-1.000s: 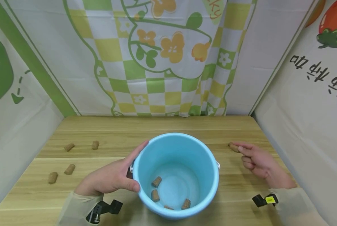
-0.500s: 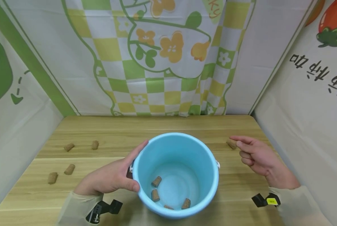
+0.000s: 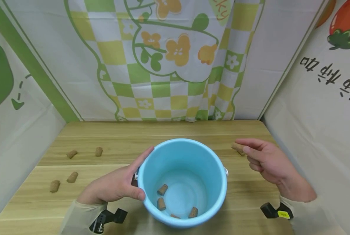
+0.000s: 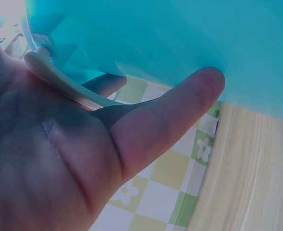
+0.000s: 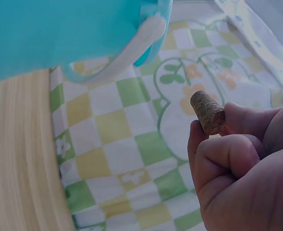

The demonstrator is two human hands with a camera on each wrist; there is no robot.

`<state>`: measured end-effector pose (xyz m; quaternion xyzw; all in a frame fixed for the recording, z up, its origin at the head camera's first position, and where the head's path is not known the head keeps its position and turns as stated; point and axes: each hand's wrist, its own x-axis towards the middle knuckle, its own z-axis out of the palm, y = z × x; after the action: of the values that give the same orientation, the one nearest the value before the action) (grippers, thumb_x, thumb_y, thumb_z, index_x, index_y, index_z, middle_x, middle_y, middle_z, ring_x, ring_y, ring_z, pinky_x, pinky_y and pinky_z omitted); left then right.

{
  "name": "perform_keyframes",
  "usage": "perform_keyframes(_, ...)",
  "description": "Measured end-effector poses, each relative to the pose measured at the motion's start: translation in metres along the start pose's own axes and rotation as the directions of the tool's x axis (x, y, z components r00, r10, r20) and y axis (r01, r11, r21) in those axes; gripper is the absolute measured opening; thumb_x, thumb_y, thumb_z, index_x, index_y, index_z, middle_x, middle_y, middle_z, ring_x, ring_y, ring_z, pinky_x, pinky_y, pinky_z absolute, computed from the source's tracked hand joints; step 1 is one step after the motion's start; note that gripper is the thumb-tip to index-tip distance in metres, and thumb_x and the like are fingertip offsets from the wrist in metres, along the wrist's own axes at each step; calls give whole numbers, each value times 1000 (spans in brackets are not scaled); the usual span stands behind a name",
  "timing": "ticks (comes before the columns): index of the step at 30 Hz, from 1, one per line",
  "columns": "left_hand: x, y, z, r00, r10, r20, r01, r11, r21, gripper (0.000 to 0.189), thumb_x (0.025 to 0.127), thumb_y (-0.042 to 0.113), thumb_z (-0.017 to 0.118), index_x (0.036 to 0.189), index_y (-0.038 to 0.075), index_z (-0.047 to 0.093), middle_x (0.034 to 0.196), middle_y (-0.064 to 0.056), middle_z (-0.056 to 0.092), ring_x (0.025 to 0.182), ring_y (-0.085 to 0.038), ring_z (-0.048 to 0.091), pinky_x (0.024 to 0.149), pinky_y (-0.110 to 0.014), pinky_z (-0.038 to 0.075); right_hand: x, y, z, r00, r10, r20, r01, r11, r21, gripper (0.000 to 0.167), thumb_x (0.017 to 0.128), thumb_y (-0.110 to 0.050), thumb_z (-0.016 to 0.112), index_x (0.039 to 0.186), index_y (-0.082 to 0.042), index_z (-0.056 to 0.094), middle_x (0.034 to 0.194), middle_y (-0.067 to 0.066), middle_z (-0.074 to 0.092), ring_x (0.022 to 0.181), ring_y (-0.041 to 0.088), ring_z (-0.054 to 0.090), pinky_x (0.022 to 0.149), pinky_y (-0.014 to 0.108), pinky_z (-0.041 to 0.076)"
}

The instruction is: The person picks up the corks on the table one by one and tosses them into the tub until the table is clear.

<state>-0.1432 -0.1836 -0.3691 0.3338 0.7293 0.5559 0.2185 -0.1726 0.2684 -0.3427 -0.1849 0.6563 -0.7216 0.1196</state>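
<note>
A light blue bucket [image 3: 182, 145] stands on the table, its mouth facing up. My left hand [image 3: 122, 181] rests against the bucket's left side, thumb and fingers spread along the outer wall near the rim. The left wrist view shows the thumb [image 4: 165, 120] laid straight on the blue wall, with the pale handle [image 4: 64, 84] across the palm. Right of the bucket, my right hand [image 3: 268, 163] pinches a cork [image 5: 209, 113] between thumb and forefinger, the other fingers curled in. Several corks [image 3: 193, 212] lie on the bucket's floor.
On the left of the wooden table [image 3: 119, 130] lie several loose corks, among them one cork [image 3: 72, 177] near the left hand. A printed checkered cloth [image 3: 160, 89] hangs behind the table, with fabric walls at both sides.
My right hand has lifted the cork and shifted slightly left toward the bucket. The left hand, the bucket and the other corks have stayed put.
</note>
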Motion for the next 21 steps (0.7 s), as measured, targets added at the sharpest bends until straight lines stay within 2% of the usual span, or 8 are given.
perform_keyframes(6,-1,2,1,1000,26,-5,-26,1000,6,115,84,32,83,160,34,-3,156,-18,28,123,-38,49,96,-36,44,-3,-10,14,1000,-29,9,30,997,-71,30,104,-2,51,125,-10,70,116,2,70,49,18,16,45,30,17)
perform_keyframes(16,-1,0,1,999,33,-7,-33,999,1,115,84,30,83,160,34,-3,155,-19,29,123,-39,49,96,-37,45,-4,-13,28,997,-68,47,73,991,-116,30,104,0,51,122,-12,71,95,-2,63,47,17,19,43,31,18)
perform_keyframes(21,0,0,1,1000,27,-5,-27,1000,-7,115,84,32,83,160,34,-3,155,-18,29,123,-39,50,97,-38,45,-5,-14,32,997,-61,51,68,985,-155,29,104,-2,51,124,-10,70,103,0,66,46,19,18,42,32,19)
